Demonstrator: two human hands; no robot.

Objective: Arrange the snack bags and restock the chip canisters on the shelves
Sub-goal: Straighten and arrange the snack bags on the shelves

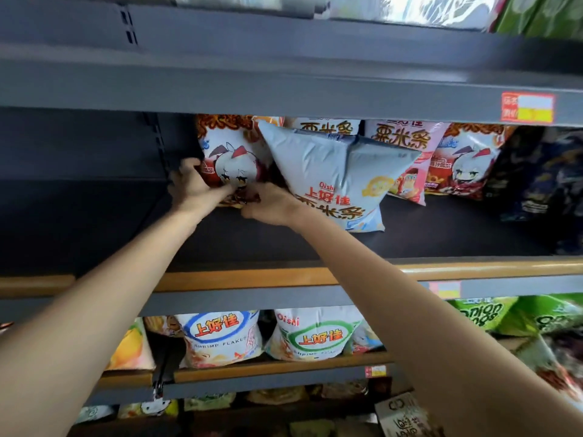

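- Two bare forearms, nearest the lens, reach up from the bottom corners of the view toward the middle shelf (441, 234) of a snack display.
- Left hand (189, 184), at the shelf's left part beside a bare dark stretch, curls its fingers round the left edge of a red-and-white cartoon bag (230, 156) standing near the back.
- Right hand (271, 205) pinches the same bag's bottom edge; together they appear to be setting it upright.
- Just right, a pale blue Oishi bag (334, 175) leans tilted against the back row, its foot toward the shelf's front edge; it looks unsettled and, by this reading, is next to be straightened.
- Behind it, pink bags (407, 143) and a second cartoon bag (463, 162) stand along the back, then dark bags (536, 184) at the right end.
- On the lower shelf, shrimp flakes bags (220, 339) and green onion-ring bags (492, 310) sit faced forward.
- No chip canisters are in view; judging from this, bag arranging is partway and restocking has not begun, with the shelf's left part unfilled.
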